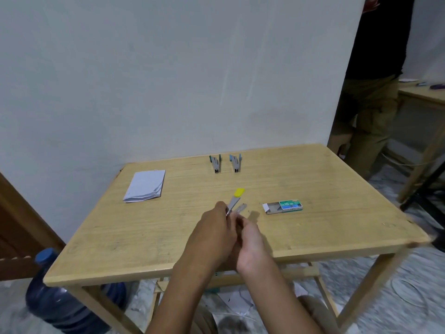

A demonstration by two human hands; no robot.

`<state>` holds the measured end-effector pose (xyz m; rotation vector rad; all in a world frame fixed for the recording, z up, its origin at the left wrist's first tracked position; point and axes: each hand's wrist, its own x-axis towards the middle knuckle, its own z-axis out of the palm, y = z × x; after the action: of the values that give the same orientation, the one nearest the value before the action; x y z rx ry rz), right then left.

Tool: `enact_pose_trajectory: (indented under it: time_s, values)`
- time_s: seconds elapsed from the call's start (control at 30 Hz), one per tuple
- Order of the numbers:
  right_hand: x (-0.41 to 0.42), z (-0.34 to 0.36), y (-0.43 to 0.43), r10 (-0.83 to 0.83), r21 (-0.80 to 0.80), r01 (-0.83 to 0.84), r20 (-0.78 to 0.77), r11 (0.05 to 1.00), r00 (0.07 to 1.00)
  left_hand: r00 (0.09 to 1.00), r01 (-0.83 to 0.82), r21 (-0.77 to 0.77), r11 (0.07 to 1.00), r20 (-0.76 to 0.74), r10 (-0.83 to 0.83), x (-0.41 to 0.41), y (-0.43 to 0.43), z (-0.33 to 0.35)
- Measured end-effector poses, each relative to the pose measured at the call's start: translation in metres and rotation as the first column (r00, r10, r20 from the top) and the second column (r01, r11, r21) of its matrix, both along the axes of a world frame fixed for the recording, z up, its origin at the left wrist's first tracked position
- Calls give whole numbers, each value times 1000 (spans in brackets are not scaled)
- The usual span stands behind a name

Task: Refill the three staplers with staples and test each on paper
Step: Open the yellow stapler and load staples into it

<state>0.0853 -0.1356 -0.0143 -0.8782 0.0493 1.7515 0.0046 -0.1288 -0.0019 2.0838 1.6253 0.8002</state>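
Yellow-capped stapler [235, 201] sits clenched in my left hand [212, 233], hinged open above the worktop [168, 227]; right hand [250, 244] pinches its base. Light, stiff, slick metal: I'd grip the body, not the arm. Staples box [283, 206] lies right of my fingers.
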Motion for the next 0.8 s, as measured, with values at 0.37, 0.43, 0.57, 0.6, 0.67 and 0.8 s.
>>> enact_pose_trajectory:
  time_s: [0.37, 0.43, 0.57, 0.6, 0.67, 0.8]
  values:
    - [47, -6, 12, -299, 367, 62, 638, 928, 709, 174, 489, -408, 771, 912, 372, -23, 30, -18]
    - [59, -4, 20, -252, 332, -122, 869, 936, 426, 95, 524, -396, 754, 907, 411, -26, 33, -28]
    - [79, 0, 39, -150, 91, -439, 983, 894, -102, 50, 567, -422, 708, 875, 482, -26, 36, -43]
    - [83, 1, 45, -130, 15, -486, 970, 874, -203, 56, 575, -427, 698, 872, 487, -26, 37, -45]
    - [87, 0, 58, -125, -100, -542, 924, 834, -362, 88, 584, -436, 685, 873, 481, -27, 39, -46]
    - [92, -6, 80, -179, -223, -599, 824, 769, -537, 94, 601, -424, 677, 879, 467, -27, 40, -46]
